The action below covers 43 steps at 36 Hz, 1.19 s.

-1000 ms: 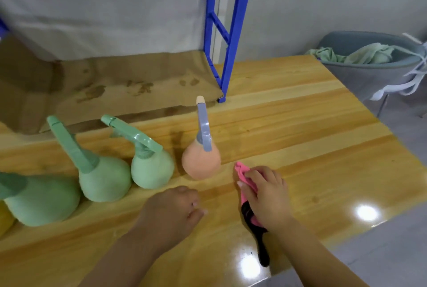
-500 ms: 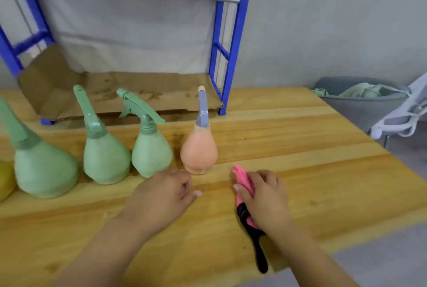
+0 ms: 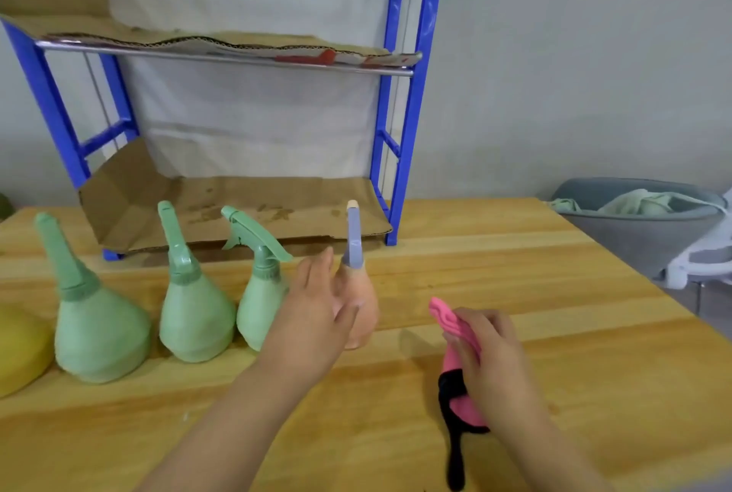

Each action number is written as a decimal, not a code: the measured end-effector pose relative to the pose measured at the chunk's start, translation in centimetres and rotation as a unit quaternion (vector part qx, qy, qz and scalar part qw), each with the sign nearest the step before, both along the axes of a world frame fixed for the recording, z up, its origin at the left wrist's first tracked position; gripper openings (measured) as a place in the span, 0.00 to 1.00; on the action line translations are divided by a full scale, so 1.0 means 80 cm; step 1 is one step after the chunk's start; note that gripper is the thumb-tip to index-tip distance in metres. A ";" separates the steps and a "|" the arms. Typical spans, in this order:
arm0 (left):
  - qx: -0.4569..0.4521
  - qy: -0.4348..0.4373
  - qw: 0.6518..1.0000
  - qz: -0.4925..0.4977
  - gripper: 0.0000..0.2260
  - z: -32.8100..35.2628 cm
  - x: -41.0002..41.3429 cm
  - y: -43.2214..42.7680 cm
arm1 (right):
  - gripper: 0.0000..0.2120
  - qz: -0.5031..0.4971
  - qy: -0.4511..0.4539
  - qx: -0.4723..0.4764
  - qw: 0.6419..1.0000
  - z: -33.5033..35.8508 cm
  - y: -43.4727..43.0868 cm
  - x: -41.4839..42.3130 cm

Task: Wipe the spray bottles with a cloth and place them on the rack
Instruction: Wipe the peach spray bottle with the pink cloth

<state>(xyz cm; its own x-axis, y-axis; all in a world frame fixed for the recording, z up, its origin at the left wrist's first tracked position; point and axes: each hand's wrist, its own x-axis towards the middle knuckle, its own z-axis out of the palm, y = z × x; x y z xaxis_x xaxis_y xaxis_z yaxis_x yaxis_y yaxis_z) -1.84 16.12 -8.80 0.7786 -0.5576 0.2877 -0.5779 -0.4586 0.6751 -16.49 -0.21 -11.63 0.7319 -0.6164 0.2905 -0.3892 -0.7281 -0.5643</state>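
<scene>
Presently the peach bottle [image 3: 363, 307] is seen upright on the table [image 3: 534, 277], in front of the rack [image 3: 412, 95] and at the right end of a row with three green bottles [image 3: 194, 327]. It is partly covered by the left hand [image 3: 317, 319], whose fingers are spread and straight; whether it is touched cannot be told. The cloth [image 3: 449, 319] is gripped by the right hand [image 3: 489, 359], fingers curled round it, near the bottle's right.

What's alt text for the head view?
A left hand, fingers spread, is at a peach spray bottle on a wooden table; the right hand grips a pink cloth. Three green bottles stand beside it, before a blue rack.
</scene>
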 end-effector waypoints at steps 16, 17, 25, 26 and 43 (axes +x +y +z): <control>-0.093 0.028 0.995 0.035 0.11 0.005 0.009 -0.022 | 0.15 -0.018 -0.107 0.005 0.994 0.025 -0.012 0.015; -0.103 0.030 0.994 0.032 0.10 0.005 0.005 -0.019 | 0.15 -0.016 -0.115 0.011 0.993 0.025 -0.010 0.015; -0.133 0.046 0.990 -0.006 0.09 0.001 -0.025 0.022 | 0.17 0.032 -0.157 0.035 0.987 0.016 0.019 0.006; -0.132 0.041 0.990 -0.013 0.09 0.001 -0.029 0.029 | 0.17 0.038 -0.164 0.036 0.985 0.014 0.024 0.005; -0.168 0.106 0.980 -0.030 0.13 -0.002 -0.055 0.100 | 0.15 0.179 -0.213 0.019 0.960 0.051 0.080 0.019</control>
<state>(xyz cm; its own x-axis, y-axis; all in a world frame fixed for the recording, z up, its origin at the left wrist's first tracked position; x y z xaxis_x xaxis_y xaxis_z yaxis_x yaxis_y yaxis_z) -6.22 24.11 -8.97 0.8092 -0.5055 0.2994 -0.4283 -0.1587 0.8896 -14.97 6.18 -7.59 0.7190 -0.3625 0.5930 0.1544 -0.7486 -0.6448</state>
